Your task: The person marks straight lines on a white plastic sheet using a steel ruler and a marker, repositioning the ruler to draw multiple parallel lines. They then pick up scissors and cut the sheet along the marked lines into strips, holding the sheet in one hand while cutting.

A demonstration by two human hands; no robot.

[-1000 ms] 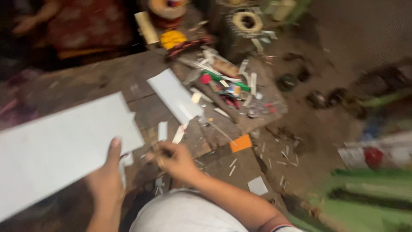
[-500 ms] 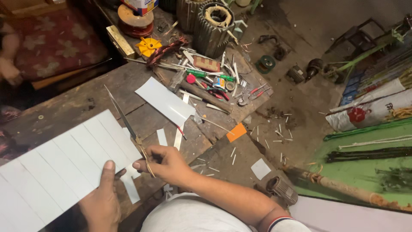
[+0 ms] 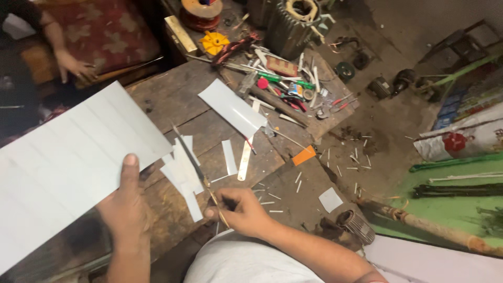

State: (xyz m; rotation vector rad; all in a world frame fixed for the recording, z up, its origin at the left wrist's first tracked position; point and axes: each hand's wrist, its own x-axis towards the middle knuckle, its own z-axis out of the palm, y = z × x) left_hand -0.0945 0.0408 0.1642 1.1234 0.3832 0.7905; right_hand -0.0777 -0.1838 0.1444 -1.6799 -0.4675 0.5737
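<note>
My left hand [image 3: 124, 205] grips the lower edge of a large white sheet [image 3: 68, 162] scored with parallel lines, holding it above the wooden bench [image 3: 167, 97] at the left. My right hand [image 3: 241, 209] is closed on the handles of a pair of scissors [image 3: 195, 169], blades pointing up and left toward the sheet's corner. Narrow white cut strips [image 3: 181, 173] lie under the blades. A smaller white sheet [image 3: 231, 107] rests flat further back on the bench.
A heap of hand tools [image 3: 285, 84] covers the bench's far end, with a yellow fan part [image 3: 214, 43] and a wire spool [image 3: 201, 13] behind. Another person's hand [image 3: 76, 65] rests at the upper left. A white sack [image 3: 461, 137] and green surface [image 3: 450, 209] lie right.
The big sheet has lifted and swung up to the left with my left hand. The scissors have moved right, away from the sheet's edge, their blades now over the cut strips.
</note>
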